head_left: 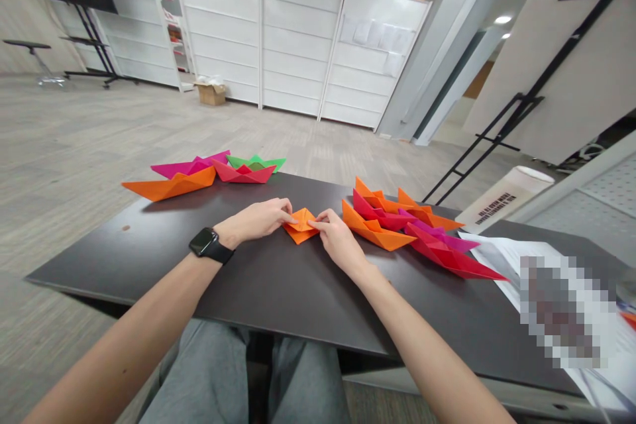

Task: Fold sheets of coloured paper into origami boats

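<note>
Head cam here: left hand (256,220) and right hand (338,240) are pinching a small folded orange origami piece (301,226) from either side, right between them on the dark table (278,291), paper boats (372,228) just to the right

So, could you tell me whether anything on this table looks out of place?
Yes, one thing: a pixelated patch covers part of the white papers at the right end of the dark table, hiding what lies there. The paper boats look undamaged.

Paper boats (372,228) sit on a dark tabletop (278,295).
</note>
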The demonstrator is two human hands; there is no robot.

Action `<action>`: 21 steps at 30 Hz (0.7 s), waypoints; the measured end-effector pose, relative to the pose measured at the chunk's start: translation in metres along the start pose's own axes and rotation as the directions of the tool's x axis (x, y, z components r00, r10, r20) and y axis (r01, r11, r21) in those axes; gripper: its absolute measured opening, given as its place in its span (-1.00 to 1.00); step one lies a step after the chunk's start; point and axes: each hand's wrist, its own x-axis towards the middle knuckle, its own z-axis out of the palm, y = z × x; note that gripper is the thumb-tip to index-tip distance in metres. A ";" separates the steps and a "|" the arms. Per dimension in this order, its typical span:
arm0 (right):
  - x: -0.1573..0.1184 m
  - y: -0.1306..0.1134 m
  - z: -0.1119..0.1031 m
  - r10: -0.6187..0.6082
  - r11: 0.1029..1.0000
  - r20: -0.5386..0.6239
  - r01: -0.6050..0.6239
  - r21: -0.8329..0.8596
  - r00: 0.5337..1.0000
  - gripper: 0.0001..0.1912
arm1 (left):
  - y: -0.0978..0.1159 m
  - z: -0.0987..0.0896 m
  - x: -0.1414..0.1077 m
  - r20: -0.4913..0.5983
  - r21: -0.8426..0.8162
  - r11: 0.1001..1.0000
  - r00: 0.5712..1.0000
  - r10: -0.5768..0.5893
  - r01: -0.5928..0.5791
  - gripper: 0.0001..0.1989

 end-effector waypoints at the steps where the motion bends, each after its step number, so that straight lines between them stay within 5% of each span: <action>1: -0.001 -0.001 -0.001 -0.014 0.999 0.021 0.015 -0.036 1.000 -0.59 | 0.000 -0.001 -0.001 0.028 0.000 1.000 0.999 0.019 -0.019 -0.62; 6: -0.003 -0.014 -0.011 -0.174 0.981 0.169 0.186 -0.059 0.970 -0.44 | 0.001 0.001 0.000 0.028 -0.147 0.989 1.000 -0.012 0.016 -0.67; 10: -0.003 -0.020 -0.017 -0.169 0.981 0.230 0.186 -0.054 0.958 -0.46 | 0.004 0.009 0.005 -0.023 -0.185 0.981 0.998 -0.061 0.055 -0.73; 16: -0.004 -0.017 -0.020 -0.170 0.982 0.270 0.185 -0.031 0.948 -0.47 | 0.017 0.010 0.007 -0.058 -0.312 0.942 0.987 -0.148 0.123 -0.38; 21: -0.005 -0.016 -0.016 -0.180 0.980 0.213 0.157 0.120 0.960 -0.56 | 0.017 0.014 0.010 -0.056 -0.563 0.806 0.965 -0.255 0.180 -0.28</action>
